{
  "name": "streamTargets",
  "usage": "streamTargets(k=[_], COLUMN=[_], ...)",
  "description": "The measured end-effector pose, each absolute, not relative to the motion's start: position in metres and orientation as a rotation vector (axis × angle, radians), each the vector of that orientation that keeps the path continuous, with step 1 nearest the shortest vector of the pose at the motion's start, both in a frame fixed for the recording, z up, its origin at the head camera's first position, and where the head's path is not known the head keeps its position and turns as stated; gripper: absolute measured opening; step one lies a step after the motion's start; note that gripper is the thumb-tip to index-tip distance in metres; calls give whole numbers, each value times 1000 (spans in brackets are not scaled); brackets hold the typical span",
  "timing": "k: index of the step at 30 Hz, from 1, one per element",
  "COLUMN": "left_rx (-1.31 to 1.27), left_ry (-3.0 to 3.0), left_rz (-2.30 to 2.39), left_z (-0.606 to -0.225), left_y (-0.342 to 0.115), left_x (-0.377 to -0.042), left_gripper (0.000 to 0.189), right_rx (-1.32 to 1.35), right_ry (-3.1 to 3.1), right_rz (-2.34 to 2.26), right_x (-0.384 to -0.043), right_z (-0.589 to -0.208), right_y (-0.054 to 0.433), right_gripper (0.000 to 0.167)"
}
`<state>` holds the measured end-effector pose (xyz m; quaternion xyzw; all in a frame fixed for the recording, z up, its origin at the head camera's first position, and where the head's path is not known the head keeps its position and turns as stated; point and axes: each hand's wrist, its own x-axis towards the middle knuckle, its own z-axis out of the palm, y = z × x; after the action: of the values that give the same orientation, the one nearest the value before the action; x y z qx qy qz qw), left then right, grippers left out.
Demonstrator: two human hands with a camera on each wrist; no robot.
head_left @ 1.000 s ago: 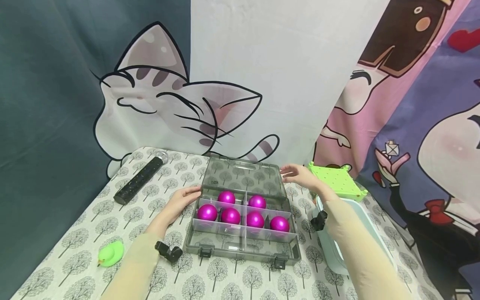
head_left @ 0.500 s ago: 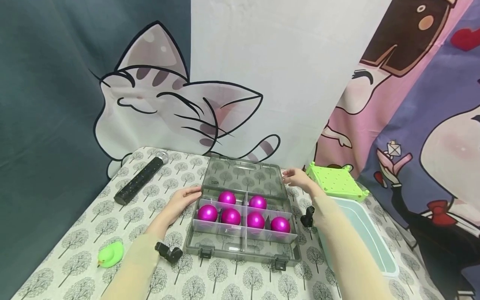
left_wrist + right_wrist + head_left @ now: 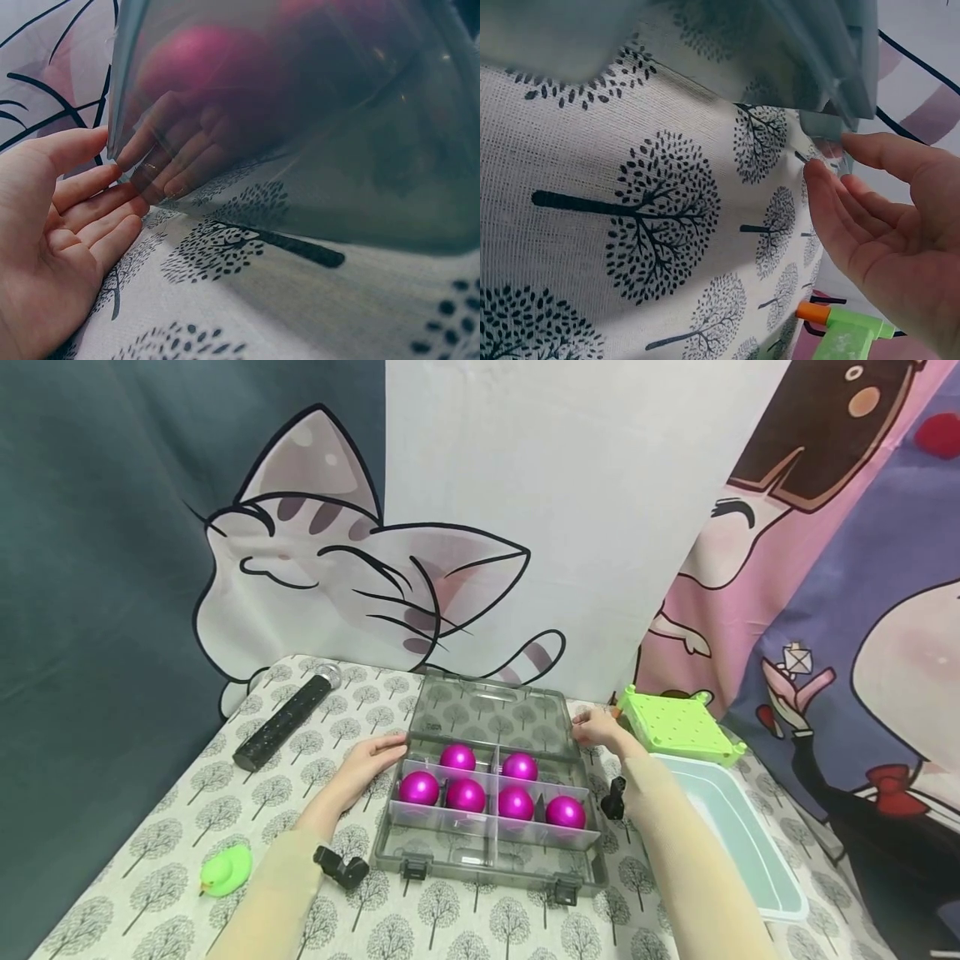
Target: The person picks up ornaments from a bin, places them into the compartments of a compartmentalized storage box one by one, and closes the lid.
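Note:
A grey see-through plastic box [image 3: 487, 878] lies on the table with its lid [image 3: 495, 718] folded back. Shiny magenta balls [image 3: 419, 788] sit in its compartments: two in the back row, several in the middle row. My left hand [image 3: 365, 768] touches the box's back left corner; in the left wrist view its fingers [image 3: 94, 184] are extended at the edge, thumb on top. Beside the lid's right edge is my right hand [image 3: 603, 732], fingers loosely bent. The right wrist view shows that thumb [image 3: 885, 154] right at the clear plastic corner [image 3: 866, 97], fingers spread below it.
A light-blue tray [image 3: 783, 860] stands right of the box, under the right forearm. Behind it is a green dotted stand [image 3: 678, 724]. On the left lie a black microphone [image 3: 285, 722] and a green toy duck [image 3: 227, 870]. Printed curtains hang behind.
My right hand has come lower, closer to the lid's right hinge side, and its forearm has swung left off the tray's edge. The left hand stays at its corner. The view has shifted slightly.

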<state>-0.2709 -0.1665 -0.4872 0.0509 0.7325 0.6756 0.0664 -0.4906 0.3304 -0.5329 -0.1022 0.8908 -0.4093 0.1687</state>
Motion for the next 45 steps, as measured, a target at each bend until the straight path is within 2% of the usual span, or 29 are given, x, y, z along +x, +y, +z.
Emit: streamTargets(k=[2, 6, 9, 11, 16, 19, 22, 25, 29, 32, 34, 35, 36, 37, 40, 42, 43, 45], left_rx=[154, 140, 135, 136, 121, 127, 119, 125, 134, 138, 138, 143, 143, 143, 159, 159, 159, 150], left_ry=[2205, 2209, 2222, 2225, 2220, 2224, 2211, 2213, 2225, 2233, 2233, 2235, 2233, 2228, 2230, 2233, 2238, 2245], left_rz=[2040, 2029, 2022, 2023, 2031, 2030, 2043, 2036, 2020, 2013, 2011, 2011, 2015, 2020, 2016, 2015, 2010, 2008], left_z=[-489, -491, -492, -491, -493, -494, -494, -494, -492, -491, -490, -490, -489, -489, -488, -488, -489, -490], left_y=[-166, -166, -165, -165, -166, -167, -167, -168, -168, -167, -167, -167, -167, -167, -166, -166, -166, -167], left_x=[-271, -272, -273, -273, -274, -274, -274, -274, -273, -274, -274, -274, -274, -274, -274, -273, -273, -273], left_gripper=[56, 56, 55, 55, 55, 55, 55, 55, 56, 56, 55, 55, 55, 54, 54, 54, 54, 54], right_rx=[-340, -224, -185, -250, -381, -340, -351, -376, -293, -277, -288, -306, -333, -324, -342, -372, -358, -357], right_ry=[2531, 2543, 2542, 2503, 2495, 2533, 2580, 2612, 2621, 2674, 2675, 2665, 2660, 2647, 2618, 2600, 2595, 2554], right_rz=[-1135, -1050, -1002, -1043, -1060, -1003, -968, -959, -960, -923, -950, -1006, -1038, -1066, -1180, -1260, -1293, -1360], right_x=[-474, -418, -401, -417, -488, -508, -509, -490, -433, -395, -384, -386, -409, -411, -456, -485, -476, -485], right_z=[-518, -462, -445, -462, -537, -558, -560, -536, -472, -436, -425, -429, -453, -453, -497, -526, -516, -523], right_y=[321, 277, 263, 275, 322, 334, 333, 320, 282, 258, 252, 255, 271, 271, 303, 323, 316, 322], right_gripper=[48, 55, 60, 59, 64, 66, 66, 64, 60, 55, 54, 57, 59, 59, 63, 59, 58, 59])
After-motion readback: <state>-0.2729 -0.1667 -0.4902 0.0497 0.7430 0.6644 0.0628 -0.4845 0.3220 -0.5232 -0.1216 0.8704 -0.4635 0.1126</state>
